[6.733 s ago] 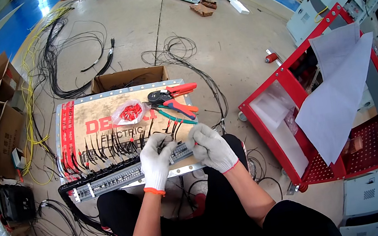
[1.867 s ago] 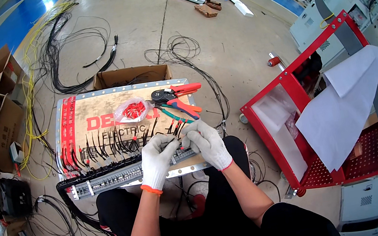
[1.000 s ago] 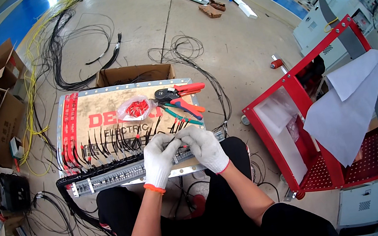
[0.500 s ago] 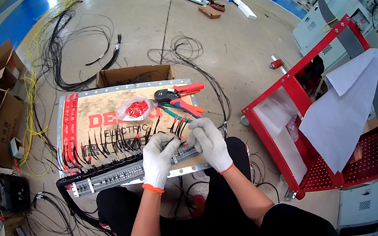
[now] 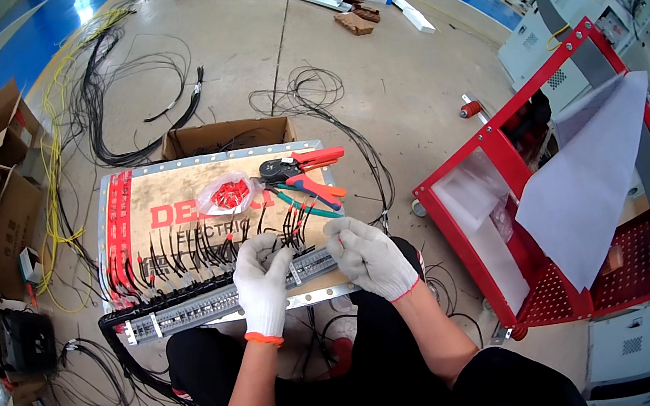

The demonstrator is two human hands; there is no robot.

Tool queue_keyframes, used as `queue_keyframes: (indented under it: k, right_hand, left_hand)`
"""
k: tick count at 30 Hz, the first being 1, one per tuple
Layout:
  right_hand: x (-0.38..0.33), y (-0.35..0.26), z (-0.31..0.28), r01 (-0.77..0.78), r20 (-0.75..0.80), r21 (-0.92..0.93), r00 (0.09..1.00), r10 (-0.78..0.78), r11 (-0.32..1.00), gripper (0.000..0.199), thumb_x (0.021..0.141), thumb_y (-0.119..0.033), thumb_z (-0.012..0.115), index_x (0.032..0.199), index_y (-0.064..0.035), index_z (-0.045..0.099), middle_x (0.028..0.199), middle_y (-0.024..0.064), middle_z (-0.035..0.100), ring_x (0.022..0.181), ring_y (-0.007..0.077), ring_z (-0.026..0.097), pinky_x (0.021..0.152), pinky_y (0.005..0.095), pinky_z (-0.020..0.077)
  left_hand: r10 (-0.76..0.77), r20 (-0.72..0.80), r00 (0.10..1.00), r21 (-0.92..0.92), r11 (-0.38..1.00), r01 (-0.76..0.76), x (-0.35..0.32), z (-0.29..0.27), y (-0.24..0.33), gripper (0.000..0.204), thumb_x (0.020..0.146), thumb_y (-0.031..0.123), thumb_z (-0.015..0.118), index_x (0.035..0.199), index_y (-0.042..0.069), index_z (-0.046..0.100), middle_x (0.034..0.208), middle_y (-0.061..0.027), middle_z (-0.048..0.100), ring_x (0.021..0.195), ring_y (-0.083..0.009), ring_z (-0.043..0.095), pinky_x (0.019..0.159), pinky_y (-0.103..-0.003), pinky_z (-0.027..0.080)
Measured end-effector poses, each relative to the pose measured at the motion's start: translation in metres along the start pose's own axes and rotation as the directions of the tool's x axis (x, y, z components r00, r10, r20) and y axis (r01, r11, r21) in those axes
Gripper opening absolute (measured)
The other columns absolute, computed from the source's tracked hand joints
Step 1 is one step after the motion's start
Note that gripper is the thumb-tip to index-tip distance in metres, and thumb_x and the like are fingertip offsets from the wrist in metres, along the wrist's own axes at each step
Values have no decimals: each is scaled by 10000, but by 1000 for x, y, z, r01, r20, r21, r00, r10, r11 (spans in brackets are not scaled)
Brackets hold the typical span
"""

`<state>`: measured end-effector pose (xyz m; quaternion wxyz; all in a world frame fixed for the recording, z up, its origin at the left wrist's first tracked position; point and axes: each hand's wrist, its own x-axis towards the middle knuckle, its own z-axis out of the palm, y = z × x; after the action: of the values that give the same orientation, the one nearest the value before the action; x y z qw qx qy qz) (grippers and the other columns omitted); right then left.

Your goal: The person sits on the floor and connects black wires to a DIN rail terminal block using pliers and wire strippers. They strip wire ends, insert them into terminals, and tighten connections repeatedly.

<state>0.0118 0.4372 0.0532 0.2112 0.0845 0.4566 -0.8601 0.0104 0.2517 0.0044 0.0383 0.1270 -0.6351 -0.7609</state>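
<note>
My left hand (image 5: 261, 281), in a white glove with an orange cuff, has its thumb and fingers curled together by the black wires (image 5: 295, 229); what lies between the fingertips is hidden. My right hand (image 5: 375, 259), gloved in white too, is closed in a pinch just to the right, with a tiny reddish spot at its fingertips. A row of black wires, several tipped in red, fans up from a black bundle along a grey slotted strip (image 5: 197, 309). Beyond them sit a clear bag of red terminals (image 5: 229, 195), a red-handled crimping tool (image 5: 301, 162) and pliers with red-and-blue handles (image 5: 314, 189).
Everything lies on a cardboard-topped work surface (image 5: 140, 225) with a metal rim, above my knees. An open carton (image 5: 228, 137) stands behind it. Cable coils (image 5: 99, 112) lie on the floor. To the right is a red metal frame (image 5: 470, 247) with white sheeting (image 5: 587, 176).
My hands have drawn apart, the left slightly leftward and the right away from the wire ends. The wires by my left hand stand freer. The whole view has shifted a little.
</note>
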Motion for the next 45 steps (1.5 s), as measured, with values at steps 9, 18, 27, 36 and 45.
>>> queue_keyframes:
  k: [9,18,27,36,45]
  right_hand:
    - [2,10,5,-49,-38,-112,998,45,992,199,1040,-109,468,1170,16,553,859,32,540,569,37,353,477,184,285]
    - [5,19,8,81,-58,-358,992,-108,930,169,1019,-95,450,1115,-1,552,856,37,574,596,53,385,490,205,312]
    - [13,32,11,51,-105,-70,993,-59,996,112,1020,-158,507,990,-52,524,805,-12,509,602,44,364,498,205,284]
    - [11,34,15,183,-110,-395,963,-244,900,100,1017,-147,541,998,-48,546,827,-5,535,649,53,424,573,214,358]
    - [10,40,17,355,90,-841,835,-542,407,114,968,-97,582,970,15,606,880,95,637,801,192,631,751,328,507]
  left_hand:
    - [88,160,983,133,985,-110,-13,-10,7,86,850,-5,683,925,-45,696,1059,-62,613,918,-126,610,828,-259,497]
    - [85,125,989,154,983,-104,-15,-5,5,100,822,12,726,915,-22,741,1071,-70,592,861,-123,622,738,-255,524]
    - [134,105,985,187,971,-152,-14,-2,0,104,802,23,743,899,-10,750,1062,-87,580,865,-149,633,746,-272,541]
    - [86,122,989,157,982,-105,-13,-3,2,103,812,-12,726,910,-41,740,1090,-63,553,842,-107,626,740,-244,530]
    - [97,103,990,162,980,-113,-15,-2,9,113,798,40,743,901,-8,753,1060,-99,592,883,-169,637,763,-281,549]
